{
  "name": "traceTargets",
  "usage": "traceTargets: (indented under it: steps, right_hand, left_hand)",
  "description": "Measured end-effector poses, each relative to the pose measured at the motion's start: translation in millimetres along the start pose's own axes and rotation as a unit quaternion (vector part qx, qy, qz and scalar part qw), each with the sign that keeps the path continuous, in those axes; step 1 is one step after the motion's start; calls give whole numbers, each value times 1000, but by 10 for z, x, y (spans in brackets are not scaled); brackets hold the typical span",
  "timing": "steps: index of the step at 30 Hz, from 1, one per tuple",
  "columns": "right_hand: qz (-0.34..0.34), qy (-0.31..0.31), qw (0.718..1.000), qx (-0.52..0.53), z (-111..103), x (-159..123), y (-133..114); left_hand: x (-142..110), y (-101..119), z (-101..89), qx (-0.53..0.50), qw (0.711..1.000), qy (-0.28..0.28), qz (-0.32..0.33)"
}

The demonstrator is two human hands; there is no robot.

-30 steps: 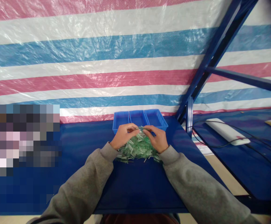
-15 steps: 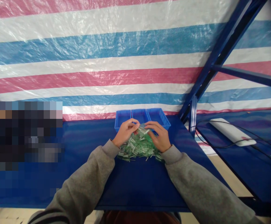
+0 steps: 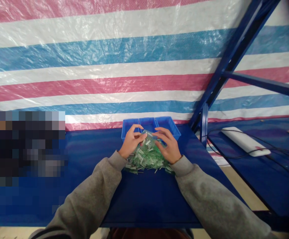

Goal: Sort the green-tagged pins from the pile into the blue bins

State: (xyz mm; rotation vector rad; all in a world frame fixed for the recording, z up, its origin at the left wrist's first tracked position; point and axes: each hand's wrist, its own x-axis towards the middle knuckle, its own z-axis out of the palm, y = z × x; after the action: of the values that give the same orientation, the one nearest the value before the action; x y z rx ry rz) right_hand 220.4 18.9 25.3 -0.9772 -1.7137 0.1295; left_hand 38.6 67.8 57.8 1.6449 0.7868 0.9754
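Note:
A heap of small green and clear pieces (image 3: 146, 157), several with pale strips, lies on the blue tabletop between my hands. My left hand (image 3: 132, 141) is at the heap's upper left. Its thumb presses against a small clear piece (image 3: 147, 134) at the top, and its index finger arches above. Across from it, my right hand (image 3: 168, 144) is curved with thumb and fingers apart, fingertips close to the same piece. Whether they touch it is hard to see. Just behind the hands stands a blue tray (image 3: 178, 132) with three compartments, partly hidden by them.
To the right, a white oblong device (image 3: 246, 141) and black cables lie on another blue surface, past a gap. A blue metal frame (image 3: 221, 76) rises at the right. Striped sheeting (image 3: 97, 81) hangs behind. A pixelated area covers the left side of the table.
My right thumb and fingers have spread apart. My left index finger has lifted away from the thumb, which now lies nearer the top of the heap. The view has shifted slightly.

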Motion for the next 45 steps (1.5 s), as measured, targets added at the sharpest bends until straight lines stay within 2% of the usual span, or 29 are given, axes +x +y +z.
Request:
traceTargets:
  steps: [3, 8, 11, 14, 18, 22, 26, 31, 36, 38, 41, 45]
  right_hand:
    - [-6, -2, 1000, -11, 17, 1, 35]
    - [34, 38, 998, -42, 25, -1, 71]
    - [41, 46, 997, -37, 19, 0, 46]
    - [50, 59, 997, -20, 7, 1, 3]
    - [6, 41, 999, -12, -10, 13, -19]
    - [-14, 29, 999, -25, -7, 21, 23]
    - [-13, 29, 999, -38, -11, 19, 76]
    - [-43, 16, 996, -73, -7, 8, 126]
    - [18, 38, 998, -48, 24, 9, 141]
    - [41, 27, 999, -17, 31, 11, 131]
    - [62, 13, 998, 5, 23, 10, 94]
    - [51, 13, 999, -3, -20, 17, 19]
  left_hand:
    - [-8, 23, 21, 27, 999, -22, 5]
    - [-26, 108, 39, 161, 983, -6, 84]
    - [-32, 101, 26, 194, 977, -38, 79]
    - [-25, 42, 17, 139, 988, -49, 36]
    - [-11, -13, 26, 11, 1000, -4, -25]
    - [-17, 12, 46, -33, 999, -18, -28]
    - [-25, 43, 63, -34, 999, -35, -22]
    - [-51, 46, 61, -30, 999, -24, -13]
    - [-96, -17, 44, 104, 991, 28, 80]
    - [-101, -64, 47, 129, 986, 36, 94]
    - [-103, -124, 60, 99, 992, 27, 75]
    - [-108, -135, 81, 64, 995, 50, 51]
